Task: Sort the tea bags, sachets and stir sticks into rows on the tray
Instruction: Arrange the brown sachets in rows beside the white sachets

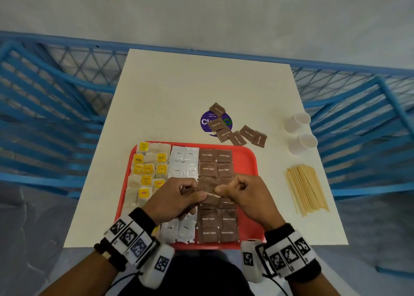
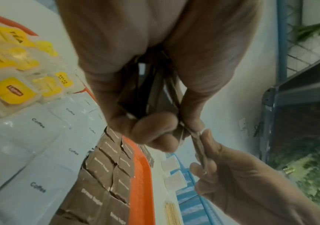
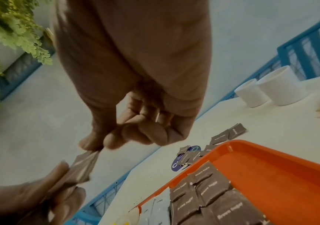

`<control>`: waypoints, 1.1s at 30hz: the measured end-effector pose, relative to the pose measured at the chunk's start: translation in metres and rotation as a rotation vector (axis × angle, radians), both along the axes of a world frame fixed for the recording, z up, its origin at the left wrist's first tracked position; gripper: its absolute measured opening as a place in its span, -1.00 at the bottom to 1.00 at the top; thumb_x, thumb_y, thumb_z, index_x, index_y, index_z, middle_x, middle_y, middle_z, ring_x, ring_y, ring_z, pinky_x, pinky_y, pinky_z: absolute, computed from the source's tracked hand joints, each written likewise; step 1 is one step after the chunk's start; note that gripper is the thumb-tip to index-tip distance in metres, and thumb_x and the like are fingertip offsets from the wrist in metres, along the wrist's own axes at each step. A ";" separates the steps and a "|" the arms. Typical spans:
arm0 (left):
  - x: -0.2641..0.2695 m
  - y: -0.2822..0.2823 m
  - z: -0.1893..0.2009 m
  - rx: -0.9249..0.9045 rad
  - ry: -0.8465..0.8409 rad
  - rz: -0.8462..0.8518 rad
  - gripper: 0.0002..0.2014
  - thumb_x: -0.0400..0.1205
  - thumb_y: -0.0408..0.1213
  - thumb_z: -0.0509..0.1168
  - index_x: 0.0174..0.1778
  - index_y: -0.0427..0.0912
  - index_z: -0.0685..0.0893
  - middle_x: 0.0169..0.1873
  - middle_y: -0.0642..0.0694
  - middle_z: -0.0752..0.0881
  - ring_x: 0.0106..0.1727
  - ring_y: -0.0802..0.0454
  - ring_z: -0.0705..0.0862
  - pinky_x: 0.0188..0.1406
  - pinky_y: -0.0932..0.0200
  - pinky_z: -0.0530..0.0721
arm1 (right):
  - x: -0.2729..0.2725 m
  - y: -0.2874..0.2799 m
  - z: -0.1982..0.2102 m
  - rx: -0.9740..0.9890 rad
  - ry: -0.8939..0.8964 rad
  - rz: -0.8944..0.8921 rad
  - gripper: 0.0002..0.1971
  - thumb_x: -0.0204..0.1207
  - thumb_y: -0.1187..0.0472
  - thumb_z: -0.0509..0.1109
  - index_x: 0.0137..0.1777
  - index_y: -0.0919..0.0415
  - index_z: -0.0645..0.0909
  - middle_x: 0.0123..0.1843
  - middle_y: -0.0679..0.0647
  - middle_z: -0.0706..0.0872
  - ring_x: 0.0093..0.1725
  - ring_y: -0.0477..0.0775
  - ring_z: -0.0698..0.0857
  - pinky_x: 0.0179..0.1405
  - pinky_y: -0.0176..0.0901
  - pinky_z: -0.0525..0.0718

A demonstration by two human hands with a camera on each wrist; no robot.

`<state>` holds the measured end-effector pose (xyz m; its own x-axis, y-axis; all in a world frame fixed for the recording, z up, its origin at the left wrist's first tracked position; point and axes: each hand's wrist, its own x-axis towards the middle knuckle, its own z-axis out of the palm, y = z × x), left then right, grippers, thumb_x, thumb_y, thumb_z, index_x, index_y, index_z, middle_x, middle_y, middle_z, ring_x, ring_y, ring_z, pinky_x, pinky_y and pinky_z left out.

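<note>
Left hand [image 1: 177,197] grips a small stack of brown sugar sachets [image 2: 149,97], fingers and thumb curled round it. Right hand [image 1: 244,197] pinches the outermost sachet [image 1: 211,194] of that stack between thumb and forefinger; other fingers curled in. Both hands are raised just above the middle of the red tray [image 1: 246,161], over the brown columns.

Judgement: step in hand is peeling one sachet off the stack to lay it in the brown rows. To do it well: pull by the sealed edge, keep the left thumb pressing the remaining sachets so only one comes free, then lay it flat, print up, edge to edge with its neighbours, without dragging across those already set.

Tray, left to right: tea bags [image 1: 146,172] with yellow tags in columns; white coffee sachets [image 1: 183,161] beside them; brown sugar rows [image 1: 216,161] two wide, running far edge to near edge. The stretch under the hands is hidden, so gaps there cannot be told. The right strip of the tray is bare.

Off the tray on the white tabletop [image 1: 168,98]: loose brown sachets [image 1: 237,132] scattered over a purple sticker [image 1: 205,122], a heap of wooden stir sticks [image 1: 305,189] to the right, two white cups [image 1: 300,131] beyond them.

Judgement: stir sticks untouched; loose sachets remain.
</note>
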<state>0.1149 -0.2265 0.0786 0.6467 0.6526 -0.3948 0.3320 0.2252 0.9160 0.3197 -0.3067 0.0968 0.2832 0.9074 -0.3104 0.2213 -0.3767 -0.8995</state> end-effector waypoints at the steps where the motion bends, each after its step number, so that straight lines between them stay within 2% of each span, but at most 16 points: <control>1: 0.001 -0.002 0.000 0.001 0.001 0.009 -0.70 0.61 -0.09 0.45 -0.17 -0.31 0.68 -0.45 -0.32 0.74 -0.53 -0.10 0.59 -0.59 0.17 0.53 | 0.001 -0.002 0.000 -0.005 0.008 -0.010 -0.69 0.31 0.05 0.69 -0.41 0.14 0.62 -0.47 0.00 0.68 -0.45 -0.03 0.62 -0.40 -0.23 0.54; 3: 0.004 -0.006 0.000 -0.045 -0.010 0.032 -0.80 0.60 -0.09 0.47 -0.23 -0.14 0.73 -0.44 -0.31 0.74 -0.47 -0.16 0.62 -0.57 0.17 0.55 | 0.000 -0.004 -0.001 -0.022 0.064 0.026 -0.76 0.34 0.09 0.67 -0.31 0.14 0.66 -0.44 -0.11 0.67 -0.43 -0.14 0.58 -0.38 -0.31 0.55; 5: 0.005 -0.011 -0.002 -0.065 0.000 0.019 -0.81 0.60 -0.11 0.47 -0.27 -0.09 0.73 -0.44 -0.36 0.73 -0.50 -0.15 0.59 -0.60 0.19 0.54 | -0.003 -0.005 -0.002 -0.018 0.103 0.050 -0.89 0.39 0.17 0.64 -0.24 0.13 0.76 -0.37 -0.07 0.74 -0.36 -0.12 0.65 -0.30 -0.28 0.63; 7: 0.004 -0.015 -0.004 -0.066 0.038 -0.014 -0.75 0.59 -0.09 0.46 -0.22 -0.23 0.71 -0.43 -0.40 0.73 -0.52 -0.12 0.57 -0.60 0.19 0.54 | -0.001 -0.008 -0.008 -0.019 0.065 0.053 -0.93 0.43 0.23 0.61 -0.25 0.12 0.79 -0.40 -0.04 0.76 -0.38 -0.10 0.66 -0.30 -0.29 0.64; 10: -0.004 -0.022 -0.011 -0.061 0.116 -0.009 -0.72 0.62 -0.16 0.46 -0.15 -0.36 0.70 -0.46 -0.28 0.75 -0.58 -0.04 0.60 -0.64 0.20 0.53 | 0.007 -0.015 -0.027 -0.116 0.017 0.114 -0.93 0.52 0.27 0.54 -0.20 0.20 0.79 -0.52 -0.08 0.70 -0.52 -0.15 0.60 -0.45 -0.36 0.56; 12: -0.014 -0.024 -0.018 -0.049 0.170 0.044 -0.74 0.63 -0.19 0.45 -0.14 -0.38 0.71 -0.45 -0.27 0.75 -0.60 0.03 0.63 -0.63 0.19 0.55 | 0.009 -0.022 -0.046 -0.206 -0.049 0.203 -0.85 0.55 0.28 0.51 -0.25 0.11 0.76 -0.57 -0.10 0.67 -0.56 -0.16 0.57 -0.47 -0.30 0.55; 14: -0.027 -0.027 -0.025 -0.059 0.202 0.098 -0.73 0.64 -0.18 0.45 -0.17 -0.37 0.70 -0.44 -0.34 0.74 -0.57 0.01 0.63 -0.57 0.17 0.54 | 0.008 -0.028 -0.063 -0.294 -0.088 0.280 -0.79 0.57 0.30 0.49 -0.29 0.05 0.73 -0.60 -0.14 0.66 -0.59 -0.22 0.56 -0.49 -0.29 0.57; 16: -0.040 -0.028 -0.030 -0.101 0.222 0.135 -0.73 0.64 -0.16 0.44 -0.21 -0.32 0.69 -0.46 -0.35 0.75 -0.53 -0.08 0.60 -0.52 0.15 0.54 | 0.004 -0.031 -0.075 -0.342 -0.118 0.326 -0.78 0.57 0.36 0.48 -0.27 0.09 0.71 -0.63 -0.20 0.65 -0.61 -0.27 0.56 -0.53 -0.36 0.58; 21: -0.051 -0.030 -0.033 -0.188 0.226 0.184 -0.70 0.64 -0.16 0.43 -0.14 -0.39 0.66 -0.38 -0.48 0.75 -0.59 -0.09 0.57 -0.55 0.18 0.51 | -0.009 -0.030 -0.087 -0.395 -0.104 0.306 -0.82 0.57 0.43 0.43 -0.23 0.20 0.70 -0.68 -0.17 0.60 -0.69 -0.28 0.52 -0.66 -0.40 0.52; 24: -0.053 -0.030 -0.035 -0.234 0.205 0.196 -0.70 0.64 -0.16 0.43 -0.10 -0.40 0.68 -0.37 -0.45 0.76 -0.55 -0.13 0.63 -0.58 0.18 0.57 | -0.014 -0.029 -0.091 -0.401 -0.126 0.311 -0.82 0.50 0.41 0.51 -0.29 0.18 0.70 -0.60 -0.10 0.63 -0.64 -0.23 0.54 -0.59 -0.37 0.57; 26: -0.053 -0.029 -0.035 -0.262 0.177 0.203 -0.67 0.62 -0.09 0.44 -0.09 -0.36 0.70 -0.35 -0.45 0.76 -0.48 -0.18 0.65 -0.55 0.14 0.61 | -0.016 -0.027 -0.095 -0.394 -0.187 0.337 -0.79 0.41 0.39 0.57 -0.35 0.12 0.68 -0.48 -0.01 0.70 -0.54 -0.21 0.58 -0.46 -0.33 0.63; 28: -0.051 -0.026 -0.036 -0.293 0.156 0.199 -0.58 0.57 0.06 0.42 -0.09 -0.31 0.72 -0.32 -0.46 0.76 -0.40 -0.22 0.65 -0.50 0.12 0.63 | -0.016 -0.028 -0.099 -0.355 -0.294 0.343 -0.73 0.30 0.30 0.63 -0.40 0.02 0.60 -0.40 -0.11 0.71 -0.45 -0.26 0.56 -0.33 -0.30 0.61; 29: -0.050 -0.024 -0.036 -0.326 0.135 0.200 -0.53 0.55 0.12 0.40 -0.08 -0.31 0.73 -0.32 -0.46 0.75 -0.40 -0.20 0.64 -0.49 0.13 0.63 | -0.016 -0.028 -0.100 -0.319 -0.334 0.336 -0.72 0.27 0.26 0.65 -0.39 0.00 0.56 -0.40 -0.16 0.65 -0.43 -0.29 0.52 -0.33 -0.33 0.56; 31: -0.045 -0.021 -0.034 -0.446 0.065 0.236 -0.50 0.58 0.16 0.34 -0.07 -0.30 0.76 -0.28 -0.48 0.74 -0.41 -0.15 0.64 -0.49 0.14 0.64 | -0.017 -0.029 -0.099 -0.258 -0.392 0.384 -0.80 0.32 0.22 0.60 -0.29 0.02 0.60 -0.37 -0.23 0.52 -0.38 -0.31 0.47 -0.34 -0.39 0.44; 33: -0.040 -0.017 -0.030 -0.582 -0.016 0.276 -0.53 0.66 0.11 0.28 -0.01 -0.30 0.77 -0.19 -0.51 0.74 -0.38 -0.19 0.69 -0.46 0.12 0.66 | -0.020 -0.030 -0.097 -0.229 -0.440 0.499 -0.95 0.43 0.22 0.52 -0.18 0.08 0.70 -0.38 -0.26 0.50 -0.38 -0.33 0.45 -0.34 -0.43 0.40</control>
